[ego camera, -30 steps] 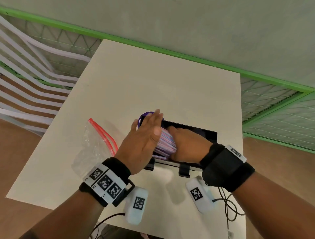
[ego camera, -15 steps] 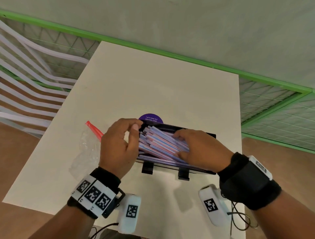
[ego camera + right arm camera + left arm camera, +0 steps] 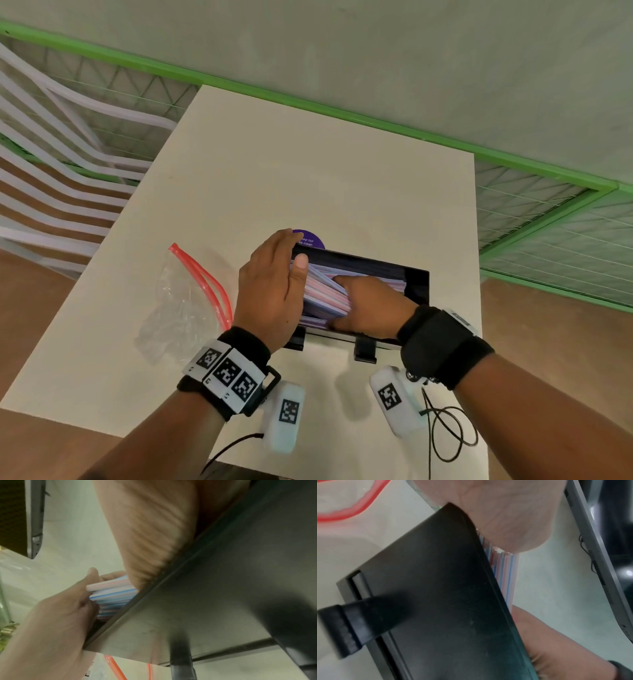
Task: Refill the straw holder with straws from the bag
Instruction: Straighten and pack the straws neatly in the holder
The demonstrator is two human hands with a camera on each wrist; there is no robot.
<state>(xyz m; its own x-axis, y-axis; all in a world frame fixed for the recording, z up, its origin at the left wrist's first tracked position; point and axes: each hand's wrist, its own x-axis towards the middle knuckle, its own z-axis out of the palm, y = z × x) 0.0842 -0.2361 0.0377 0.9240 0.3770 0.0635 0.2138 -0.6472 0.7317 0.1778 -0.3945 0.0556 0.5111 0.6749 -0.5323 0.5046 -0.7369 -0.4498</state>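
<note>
A black straw holder (image 3: 416,284) stands on the white table (image 3: 308,171), with striped pink and blue straws (image 3: 325,291) stacked in it. My left hand (image 3: 274,291) stands on edge at the holder's left end, its straight fingers flat against the straw tips. My right hand (image 3: 370,305) lies over the stack and grips it, index finger on top and thumb at the near side. The left wrist view shows the holder's wall (image 3: 436,601) and the straws (image 3: 505,572) under my palm. The clear bag (image 3: 185,308) with a red zip lies flat to the left.
A round purple sticker (image 3: 313,240) lies just behind the holder. A white slatted chair (image 3: 51,171) stands off the table's left side. Black cables (image 3: 445,431) trail at the front right edge. A green-framed mesh rail (image 3: 548,205) runs behind the table.
My left hand has uncurled and now stands flat against the straw ends. The spread straws are pushed together into a tighter stack, and my right hand has slid left over them.
</note>
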